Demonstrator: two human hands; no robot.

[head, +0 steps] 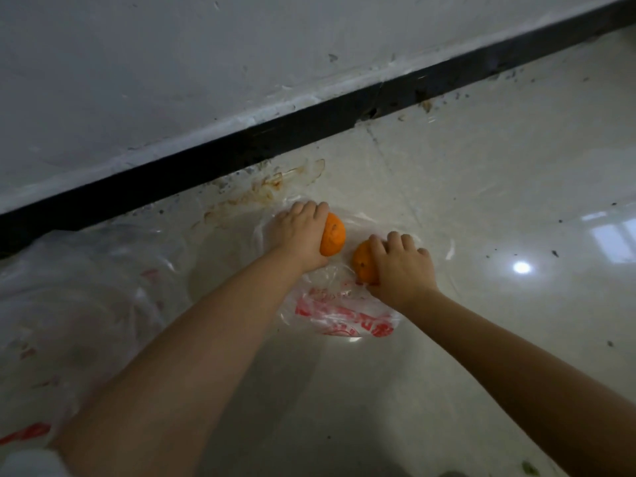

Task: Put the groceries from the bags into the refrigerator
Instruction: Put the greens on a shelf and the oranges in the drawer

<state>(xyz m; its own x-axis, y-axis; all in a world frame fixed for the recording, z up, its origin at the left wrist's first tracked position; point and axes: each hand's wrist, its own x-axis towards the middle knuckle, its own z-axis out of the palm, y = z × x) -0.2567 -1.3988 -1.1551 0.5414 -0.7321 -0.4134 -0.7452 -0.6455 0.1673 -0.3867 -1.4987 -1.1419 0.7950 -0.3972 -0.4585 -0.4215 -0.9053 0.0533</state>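
Note:
My left hand (301,232) grips an orange (333,235) with its fingers curled over the top. My right hand (401,266) grips a second orange (364,261) just to the right of the first. Both oranges are low over a clear plastic bag with red print (340,315) that lies flat on the glossy floor. The two oranges are a small gap apart. No refrigerator is in view.
A larger clear plastic bag with red print (79,304) lies crumpled on the floor at the left. A black skirting strip (309,129) and a white wall (206,63) run diagonally behind. Dirt and brown stains (261,187) mark the floor near the skirting.

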